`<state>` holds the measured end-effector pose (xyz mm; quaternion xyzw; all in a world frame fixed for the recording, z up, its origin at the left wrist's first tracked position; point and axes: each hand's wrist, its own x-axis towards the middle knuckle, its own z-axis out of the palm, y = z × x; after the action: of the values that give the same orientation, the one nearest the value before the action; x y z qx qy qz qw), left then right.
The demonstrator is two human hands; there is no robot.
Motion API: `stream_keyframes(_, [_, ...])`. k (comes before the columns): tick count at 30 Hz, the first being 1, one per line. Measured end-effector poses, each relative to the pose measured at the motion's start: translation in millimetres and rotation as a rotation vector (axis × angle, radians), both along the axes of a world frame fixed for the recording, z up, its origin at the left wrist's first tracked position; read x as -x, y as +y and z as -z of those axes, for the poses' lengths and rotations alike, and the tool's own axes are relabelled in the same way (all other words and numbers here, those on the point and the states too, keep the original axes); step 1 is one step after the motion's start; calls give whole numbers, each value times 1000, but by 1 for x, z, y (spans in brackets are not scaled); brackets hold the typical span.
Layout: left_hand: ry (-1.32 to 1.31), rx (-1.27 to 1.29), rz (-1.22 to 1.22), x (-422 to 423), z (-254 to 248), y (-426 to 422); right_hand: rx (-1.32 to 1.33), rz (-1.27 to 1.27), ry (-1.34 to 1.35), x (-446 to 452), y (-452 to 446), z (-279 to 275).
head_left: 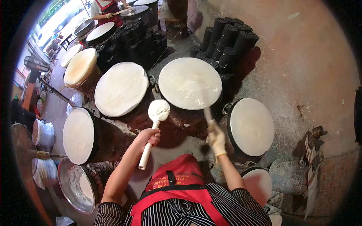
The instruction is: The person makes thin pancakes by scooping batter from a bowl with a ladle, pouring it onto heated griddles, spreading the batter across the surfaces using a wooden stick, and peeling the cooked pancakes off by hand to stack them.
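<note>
My left hand (149, 137) is closed round the handle of a white ladle (144, 155). A lump of white dough or thick batter (158, 110) fills its bowl, just in front of the nearer round griddle. My right hand (216, 140), in a pale glove, grips a flat scraper (207, 115). Motion blurs the scraper, and its far end lies over the round griddle (156, 90) ahead of me. A thin white sheet of batter (181, 77) covers that griddle, with rougher lumps near the blade. Whether the blade touches the sheet I cannot tell.
More griddles with pale sheets stand around me, at left (121, 89), lower left (78, 136) and right (252, 127). Black coal briquettes (228, 35) are stacked behind. A metal basin (64, 180) sits at lower left. Another person (106, 11) in a red apron works at the back.
</note>
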<state>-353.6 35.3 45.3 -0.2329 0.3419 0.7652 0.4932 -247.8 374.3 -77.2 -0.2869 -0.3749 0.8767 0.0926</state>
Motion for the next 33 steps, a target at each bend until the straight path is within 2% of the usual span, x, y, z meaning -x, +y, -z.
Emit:
stream_keyframes(1, [35, 48, -42, -11, -7, -16, 26, 135, 54, 1, 3, -4])
stream_keyframes(3, [142, 104, -86, -32, -8, -53, -274, 23, -4, -23, -27, 6])
stream_keyframes(5, [127, 10, -125, -48, 6, -101, -5, 49, -30, -28, -74, 2])
stream_keyframes(6, [31, -24, -200, -56, 8, -121, -571, -155, -40, -44, -86, 53])
stream_keyframes(8, [38, 38, -290, -76, 5, -156, -685, -341, -1, -50, -115, 93])
stream_keyframes(9, [43, 72, -349, -88, 2, -172, -233, -316, 16, -36, -139, 65])
stream_keyframes(12, [130, 193, -492, -121, -4, -213, -1077, -515, 137, 13, -226, -32])
stream_keyframes(13, [130, 211, -548, -129, -11, -224, -1433, -660, 57, 38, -238, -44])
stream_keyframes(14, [118, 208, -586, -136, -14, -238, -1642, -627, 116, 62, -262, -36])
stream_keyframes(15, [104, 204, -621, -141, -17, -251, -1687, -684, 229, 87, -277, -36])
stream_keyframes(17, [120, 197, -703, -147, -31, -263, -2003, -607, 397, 137, -311, -21])
stream_keyframes(19, [139, 186, -791, -149, -43, -270, -2186, -711, 483, 182, -345, -30])
stream_keyframes(21, [116, 136, -876, -148, -54, -274, -2190, -822, 599, 220, -365, -53])
stream_keyframes(23, [94, 42, -975, -145, -64, -278, -2278, -839, 715, 255, -370, -48])
stream_keyframes(25, [53, 1, -1095, -136, -71, -275, -2216, -758, 925, 289, -361, -25])
stream_keyframes(27, [25, -60, -1175, -125, -77, -268, -2256, -878, 998, 313, -355, -36])
stream_keyframes(29, [4, -76, -1223, -109, -86, -265, -2252, -925, 1049, 340, -353, -69])
stream_keyframes(31, [-31, -118, -1275, -100, -88, -261, -2572, -843, 1081, 371, -366, -109])
stream_keyframes(33, [-49, -182, -1346, -89, -88, -261, -2459, -1018, 936, 406, -396, -189])
